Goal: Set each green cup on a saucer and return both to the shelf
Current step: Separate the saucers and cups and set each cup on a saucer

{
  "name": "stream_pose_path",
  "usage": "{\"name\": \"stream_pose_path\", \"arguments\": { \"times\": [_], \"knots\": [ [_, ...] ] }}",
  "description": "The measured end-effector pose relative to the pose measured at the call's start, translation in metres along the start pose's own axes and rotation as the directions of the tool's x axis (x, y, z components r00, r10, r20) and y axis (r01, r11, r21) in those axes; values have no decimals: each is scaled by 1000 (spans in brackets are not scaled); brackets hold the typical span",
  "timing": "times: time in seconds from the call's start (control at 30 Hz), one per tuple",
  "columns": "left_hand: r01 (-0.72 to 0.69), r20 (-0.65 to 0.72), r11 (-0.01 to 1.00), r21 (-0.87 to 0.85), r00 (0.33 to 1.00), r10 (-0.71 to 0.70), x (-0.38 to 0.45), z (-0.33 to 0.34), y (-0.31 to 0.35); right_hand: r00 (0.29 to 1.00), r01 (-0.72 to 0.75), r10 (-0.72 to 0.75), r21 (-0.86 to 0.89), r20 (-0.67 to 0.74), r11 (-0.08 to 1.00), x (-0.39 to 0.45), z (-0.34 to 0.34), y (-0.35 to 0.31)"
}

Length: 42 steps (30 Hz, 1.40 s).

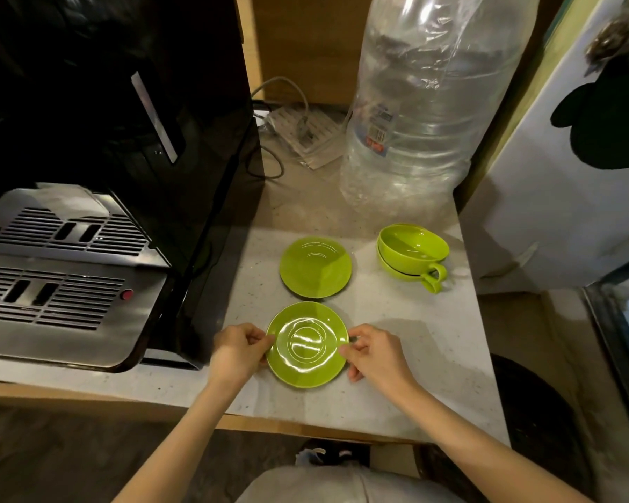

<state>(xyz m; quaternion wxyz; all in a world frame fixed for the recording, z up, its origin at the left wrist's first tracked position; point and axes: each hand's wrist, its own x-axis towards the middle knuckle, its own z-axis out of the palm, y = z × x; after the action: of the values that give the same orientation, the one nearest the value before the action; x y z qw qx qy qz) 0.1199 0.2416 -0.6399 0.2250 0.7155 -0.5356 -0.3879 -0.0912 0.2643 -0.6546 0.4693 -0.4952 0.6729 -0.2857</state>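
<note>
A green saucer [307, 344] lies near the front of the pale counter [433, 375]. My left hand [238, 352] pinches its left rim and my right hand [374, 352] pinches its right rim. A second green saucer [315, 267] sits flat just behind it, untouched. At the right, two green cups [413, 254] are nested one inside the other, their handles pointing toward the front right. Neither hand touches the cups.
A black coffee machine [124, 121] with a metal drip tray [55, 277] fills the left side. A large clear plastic water bottle [425, 103] stands behind the cups. A power strip with cables [305, 132] lies at the back. A white appliance [578, 176] borders the right.
</note>
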Motion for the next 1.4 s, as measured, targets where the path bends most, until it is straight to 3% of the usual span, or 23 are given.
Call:
{"name": "stream_pose_path", "arguments": {
  "times": [0.67,0.8,0.9,1.07,1.2,1.3,1.4],
  "knots": [
    [23,0,997,68,1000,-23,21,2,17,1000,-5,5,50,4,999,16,-10,-5],
    [-37,-88,977,210,995,57,21,2,25,1000,-12,13,45,-14,999,19,-18,-9],
    [-162,-135,969,188,973,189,22,7,48,998,16,-14,38,-61,999,26,-35,-21],
    [-372,-27,925,81,927,375,32,28,101,971,182,-174,34,-162,983,31,-75,-48],
    [-505,65,863,17,862,503,46,52,137,902,286,-282,-37,-326,957,32,-110,-60],
    [-542,139,840,0,832,537,56,68,157,852,263,-260,-56,-454,963,36,-130,-54],
    [-522,213,853,-3,833,510,62,82,166,862,149,-164,-69,-480,986,39,-140,-40]
  ]
}}
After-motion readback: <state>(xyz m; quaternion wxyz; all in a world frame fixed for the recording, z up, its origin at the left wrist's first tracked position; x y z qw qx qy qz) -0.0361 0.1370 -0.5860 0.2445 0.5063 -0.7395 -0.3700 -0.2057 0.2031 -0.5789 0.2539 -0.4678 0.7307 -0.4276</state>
